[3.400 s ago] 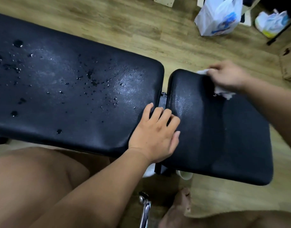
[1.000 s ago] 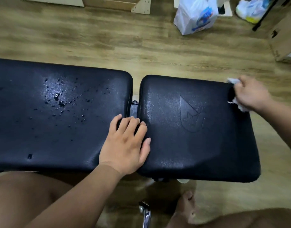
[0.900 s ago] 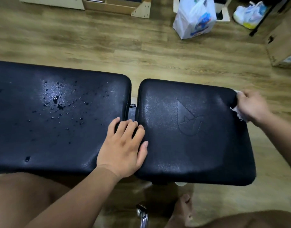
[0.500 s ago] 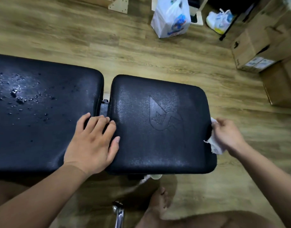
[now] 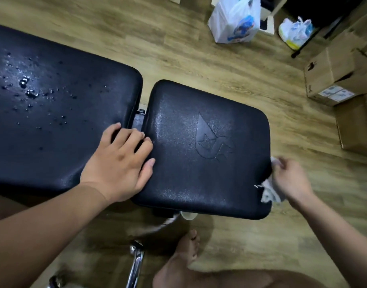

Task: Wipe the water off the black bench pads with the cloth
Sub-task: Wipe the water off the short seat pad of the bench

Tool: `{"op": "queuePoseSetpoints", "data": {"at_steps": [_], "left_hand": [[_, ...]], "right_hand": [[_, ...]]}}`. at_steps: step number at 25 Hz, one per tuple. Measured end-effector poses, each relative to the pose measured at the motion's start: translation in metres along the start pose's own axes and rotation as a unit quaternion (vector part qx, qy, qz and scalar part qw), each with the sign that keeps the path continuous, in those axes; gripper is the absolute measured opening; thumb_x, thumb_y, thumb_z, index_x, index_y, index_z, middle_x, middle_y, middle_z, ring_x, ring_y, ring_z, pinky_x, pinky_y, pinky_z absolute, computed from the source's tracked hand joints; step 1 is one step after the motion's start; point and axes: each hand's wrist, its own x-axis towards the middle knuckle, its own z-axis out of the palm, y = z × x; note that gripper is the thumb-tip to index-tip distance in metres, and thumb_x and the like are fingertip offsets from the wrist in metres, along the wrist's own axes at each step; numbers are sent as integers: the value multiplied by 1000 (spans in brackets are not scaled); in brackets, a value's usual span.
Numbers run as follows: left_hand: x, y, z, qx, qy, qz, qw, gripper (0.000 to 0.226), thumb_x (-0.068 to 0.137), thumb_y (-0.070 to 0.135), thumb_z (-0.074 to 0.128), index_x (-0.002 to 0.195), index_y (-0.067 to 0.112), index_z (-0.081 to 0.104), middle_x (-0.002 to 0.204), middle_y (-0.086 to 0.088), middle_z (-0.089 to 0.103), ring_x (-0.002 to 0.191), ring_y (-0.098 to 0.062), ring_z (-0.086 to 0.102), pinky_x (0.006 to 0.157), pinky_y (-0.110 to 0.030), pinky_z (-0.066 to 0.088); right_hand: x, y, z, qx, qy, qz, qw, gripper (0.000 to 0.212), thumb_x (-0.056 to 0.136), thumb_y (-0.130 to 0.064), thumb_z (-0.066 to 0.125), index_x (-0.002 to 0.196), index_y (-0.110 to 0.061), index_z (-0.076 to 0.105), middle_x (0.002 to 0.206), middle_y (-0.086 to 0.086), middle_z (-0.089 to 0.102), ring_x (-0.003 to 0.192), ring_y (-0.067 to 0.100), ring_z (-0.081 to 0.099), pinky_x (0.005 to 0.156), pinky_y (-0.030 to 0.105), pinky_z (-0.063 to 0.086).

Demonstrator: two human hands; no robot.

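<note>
right hand (image 5: 290, 179) grips the cloth (image 5: 268, 194) against the short pad (image 5: 199, 163) at its right edge, likely drying that side. left hand (image 5: 118, 161) lies flat, fingers (image 5: 135, 138) open, steadying. droplets (image 5: 27, 90) dot the long pad (image 5: 64, 132).

Wood-plank floor (image 5: 199, 59), cardboard boxes (image 5: 332, 67), plastic bags (image 5: 234, 19)

One camera only, worn on the person's head, wide-angle lens. It looks forward and steeply down, close over the bench (image 5: 199, 183), which runs from 9 o'clock to just right of centre. The left hand (image 5: 120, 161) pokes in from 7 o'clock, the right hand (image 5: 290, 179) from 4 o'clock, so it's a pretty tight view. The wooden floor (image 5: 199, 59) stretches out toward 12, with cardboard boxes (image 5: 332, 67) at 2 o'clock.
</note>
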Motion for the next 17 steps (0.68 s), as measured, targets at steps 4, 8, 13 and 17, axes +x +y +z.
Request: {"op": "queuePoseSetpoints", "data": {"at_steps": [4,8,13,17], "left_hand": [[-3,-2,-2,15,18,0,1000,46,94,36,42,115,0,62,113,-22,61,101,-42,57,106,-56,33],[-2,1,2,13,25,2,1000,45,95,37,41,114,0,60,111,-22,60,98,-42,56,104,-56,34],[-2,-3,4,27,39,-5,999,47,94,39,41,113,0,59,113,-23,60,99,-43,57,103,-57,33],[1,1,0,30,11,-3,999,50,95,41,37,111,-1,58,110,-23,58,98,-43,55,102,-57,32]], "right_hand": [[88,-50,6,58,77,38,995,22,93,-12,40,96,-3,61,105,27,65,102,42,59,80,36,46],[48,-31,15,63,83,61,993,27,97,-17,41,106,-4,62,105,23,66,100,41,60,79,35,44],[-6,-2,9,82,42,28,995,22,90,-18,43,87,-10,62,79,11,63,75,27,54,71,32,44],[77,-36,6,162,71,70,982,24,85,-18,45,61,-16,45,72,7,52,71,21,46,64,32,38]]}}
